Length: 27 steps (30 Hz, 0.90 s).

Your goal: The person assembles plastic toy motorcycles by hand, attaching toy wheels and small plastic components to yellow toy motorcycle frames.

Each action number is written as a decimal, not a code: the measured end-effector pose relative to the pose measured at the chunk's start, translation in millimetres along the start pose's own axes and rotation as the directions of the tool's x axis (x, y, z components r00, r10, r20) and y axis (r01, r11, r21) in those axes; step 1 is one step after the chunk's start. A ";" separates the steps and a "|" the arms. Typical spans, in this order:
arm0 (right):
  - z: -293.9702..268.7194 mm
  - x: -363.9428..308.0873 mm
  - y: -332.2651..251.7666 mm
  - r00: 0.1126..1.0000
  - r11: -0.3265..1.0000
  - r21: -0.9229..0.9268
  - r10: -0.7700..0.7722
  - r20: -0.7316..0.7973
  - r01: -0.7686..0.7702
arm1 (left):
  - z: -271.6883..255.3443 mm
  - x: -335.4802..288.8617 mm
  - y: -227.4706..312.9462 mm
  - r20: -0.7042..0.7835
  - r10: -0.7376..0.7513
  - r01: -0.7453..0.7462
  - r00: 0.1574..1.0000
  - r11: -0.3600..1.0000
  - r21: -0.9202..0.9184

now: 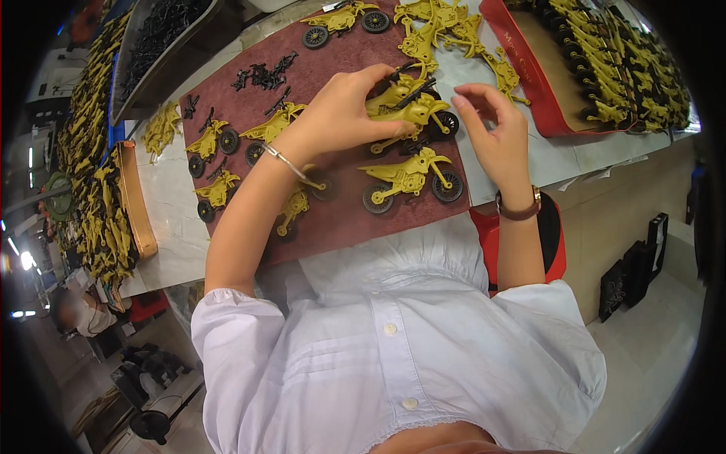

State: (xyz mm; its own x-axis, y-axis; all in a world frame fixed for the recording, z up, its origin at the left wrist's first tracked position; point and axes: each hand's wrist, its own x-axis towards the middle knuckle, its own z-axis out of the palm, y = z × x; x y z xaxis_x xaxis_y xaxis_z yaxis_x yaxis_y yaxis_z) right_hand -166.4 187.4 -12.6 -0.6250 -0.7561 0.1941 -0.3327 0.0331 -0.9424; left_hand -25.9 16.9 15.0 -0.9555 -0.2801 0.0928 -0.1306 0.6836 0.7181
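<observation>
My left hand [340,113] is closed on a yellow toy motorcycle [412,113] with black wheels and a black handlebar, the fingers over its far side and the thumb along its near side. A second yellow body shows partly behind it. To the right of its front wheel is my right hand [495,129], apart from the toy. Its fingers curve loosely toward the thumb, and nothing shows between them. Another yellow motorcycle [408,178], with two black wheels and no handlebar visible, lies just below on the dark red cloth [333,227].
More yellow motorcycles [215,140] lie on the cloth's left, beside black handlebars [265,74]. Loose yellow bodies [499,72] lie at the far right. A red tray [556,113] of motorcycles stands right; a grey bin [162,64] of black parts stands far left, near stacked yellow toys [91,204].
</observation>
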 end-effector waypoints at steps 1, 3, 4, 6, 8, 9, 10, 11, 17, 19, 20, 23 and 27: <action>0.0 7.1 -5.7 0.999 0.992 -0.128 -0.027 -0.045 0.021 | -3.0 4.6 1.3 0.021 0.009 -0.009 1.000 1.000 0.004; 2.6 24.9 -0.7 0.984 0.945 -0.304 -0.155 -0.088 0.121 | -11.4 11.6 1.3 0.030 -0.015 0.013 0.999 0.998 0.063; 4.2 34.6 4.3 0.983 0.944 -0.307 -0.161 -0.094 0.125 | -17.2 15.1 1.6 0.035 -0.045 0.041 0.998 0.991 0.124; 8.7 53.3 12.0 0.952 0.803 -0.538 -0.307 -0.004 0.257 | -29.5 27.8 -5.0 -0.035 -0.101 0.106 0.994 0.982 0.156; 14.1 63.4 6.5 0.967 0.790 -0.573 -0.253 0.022 0.220 | -41.0 41.7 -33.3 -0.256 0.012 0.092 0.967 0.915 0.392; 19.0 67.0 0.6 0.990 0.774 -0.618 -0.132 0.056 0.138 | -47.5 44.3 -50.5 -0.264 0.015 0.095 0.964 0.913 0.398; 20.8 70.0 -3.8 0.997 0.743 -0.667 -0.006 0.080 0.058 | -53.3 45.8 -68.1 -0.308 0.061 0.133 0.949 0.810 0.571; 23.3 72.4 2.5 0.996 0.696 -0.713 -0.049 0.070 0.084 | -57.1 47.7 -82.1 -0.339 0.115 0.178 0.934 0.674 0.717; 16.6 79.7 13.8 0.997 0.778 -0.626 -0.008 0.075 0.054 | -64.9 54.9 -102.9 -0.289 -0.032 0.199 0.957 0.797 0.571; 16.3 79.7 13.8 0.995 0.798 -0.600 0.001 0.098 0.058 | -70.5 56.0 -98.4 -0.255 -0.140 0.247 0.957 0.855 0.457; 16.7 77.6 13.9 0.995 0.813 -0.575 -0.048 0.084 0.088 | -73.1 56.1 -96.4 -0.201 -0.240 0.297 0.950 0.893 0.337; 12.3 76.5 13.2 0.981 0.846 -0.496 -0.178 0.079 0.193 | -76.0 52.0 -88.3 -0.154 -0.270 0.279 0.950 0.960 0.034; 2.9 75.9 15.1 0.967 0.869 -0.426 -0.237 0.091 0.253 | -71.6 46.4 -87.3 -0.162 -0.366 0.322 0.916 0.914 -0.246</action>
State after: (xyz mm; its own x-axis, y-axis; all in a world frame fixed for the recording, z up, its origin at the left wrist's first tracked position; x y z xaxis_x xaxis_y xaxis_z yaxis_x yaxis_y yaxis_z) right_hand -216.8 128.6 -12.9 -0.4615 -0.7984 0.3868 -0.7479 0.1157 -0.6536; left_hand -39.9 -104.1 6.0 -0.7847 -0.6164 -0.0659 -0.3620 0.3693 0.8559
